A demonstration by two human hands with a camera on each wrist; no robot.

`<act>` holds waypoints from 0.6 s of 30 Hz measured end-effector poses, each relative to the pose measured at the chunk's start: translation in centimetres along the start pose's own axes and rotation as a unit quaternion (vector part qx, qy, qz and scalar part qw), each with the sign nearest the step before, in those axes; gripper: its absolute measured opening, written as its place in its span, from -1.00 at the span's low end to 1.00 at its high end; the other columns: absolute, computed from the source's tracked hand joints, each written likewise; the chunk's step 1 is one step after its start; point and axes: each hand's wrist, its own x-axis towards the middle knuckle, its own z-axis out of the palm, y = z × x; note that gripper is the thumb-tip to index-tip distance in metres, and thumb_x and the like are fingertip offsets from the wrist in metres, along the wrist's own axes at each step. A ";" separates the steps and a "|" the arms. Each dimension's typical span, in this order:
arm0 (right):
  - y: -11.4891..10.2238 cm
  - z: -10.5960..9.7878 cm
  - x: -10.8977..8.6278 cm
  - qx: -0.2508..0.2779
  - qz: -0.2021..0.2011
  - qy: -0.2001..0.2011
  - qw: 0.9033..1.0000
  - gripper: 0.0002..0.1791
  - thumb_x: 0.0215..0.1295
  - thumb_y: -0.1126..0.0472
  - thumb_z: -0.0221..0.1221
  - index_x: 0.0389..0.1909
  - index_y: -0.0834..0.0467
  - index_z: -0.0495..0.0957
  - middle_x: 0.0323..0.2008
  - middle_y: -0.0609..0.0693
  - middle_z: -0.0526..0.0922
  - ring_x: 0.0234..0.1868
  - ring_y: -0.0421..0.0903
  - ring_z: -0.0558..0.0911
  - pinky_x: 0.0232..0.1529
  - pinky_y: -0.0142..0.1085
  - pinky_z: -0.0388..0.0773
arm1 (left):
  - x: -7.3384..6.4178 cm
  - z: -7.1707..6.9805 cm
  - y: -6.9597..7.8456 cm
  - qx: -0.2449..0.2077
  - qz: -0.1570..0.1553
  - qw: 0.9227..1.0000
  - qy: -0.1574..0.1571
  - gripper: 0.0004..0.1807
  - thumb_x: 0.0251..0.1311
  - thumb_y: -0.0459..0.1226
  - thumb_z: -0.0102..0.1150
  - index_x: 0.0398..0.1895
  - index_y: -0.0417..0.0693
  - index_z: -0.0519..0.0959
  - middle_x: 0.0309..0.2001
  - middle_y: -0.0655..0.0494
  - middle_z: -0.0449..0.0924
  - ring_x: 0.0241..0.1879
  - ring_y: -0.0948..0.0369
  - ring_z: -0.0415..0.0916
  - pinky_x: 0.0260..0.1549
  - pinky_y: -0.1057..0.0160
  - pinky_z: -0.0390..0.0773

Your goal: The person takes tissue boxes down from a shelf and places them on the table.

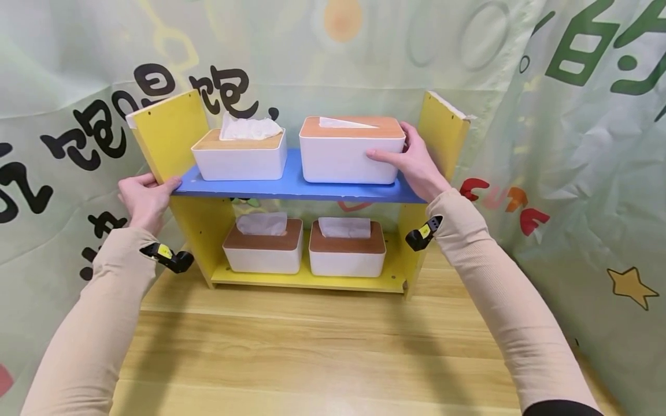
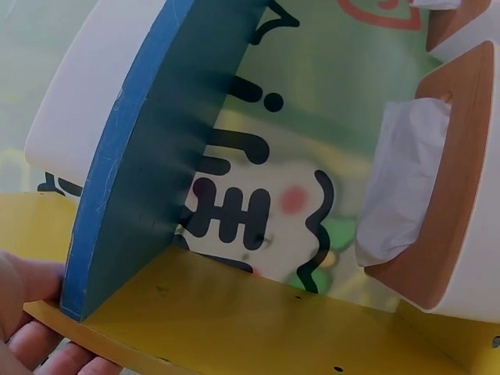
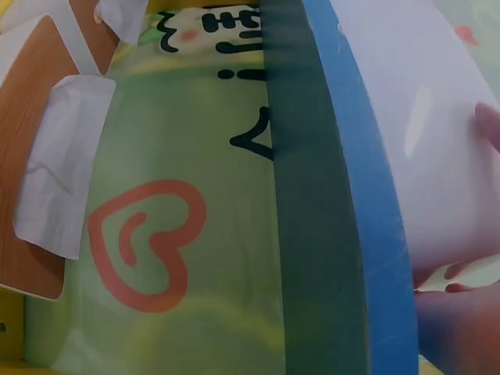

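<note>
My right hand [image 1: 418, 159] grips the right end of a white tissue box [image 1: 348, 156] with a light wood lid. Its thumb lies on the front face and the other fingers reach round the side. The box is on the blue shelf board [image 1: 234, 186], at the right. At the left, my left hand [image 1: 145, 199] holds the edge of the yellow side panel [image 1: 171, 138], its thumb against the end of the blue board. In the left wrist view, the fingers [image 2: 66, 359] curl round the outside of the panel. A second light-lidded tissue box [image 1: 239, 159] stands left on the board.
Two brown-lidded tissue boxes, one at the left [image 1: 265, 254] and one at the right [image 1: 347, 257], sit on the yellow lower shelf [image 1: 307, 283]. The unit stands on a wood-grain table [image 1: 291, 352]. A printed cloth [image 1: 572, 173] hangs behind and along the sides.
</note>
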 end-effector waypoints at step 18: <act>0.5 0.5 1.7 0.058 0.004 -0.004 0.998 0.07 0.07 0.21 0.45 0.53 -0.04 0.01 0.28 -0.01 0.40 0.25 -0.08 0.41 0.42 -0.19 0.30 | 0.0 0.0 -0.3 0.023 0.005 1.000 0.012 -0.35 0.14 -0.07 0.42 0.30 -0.06 0.54 -0.05 0.47 0.50 0.41 0.28 0.00 0.42 0.39 0.08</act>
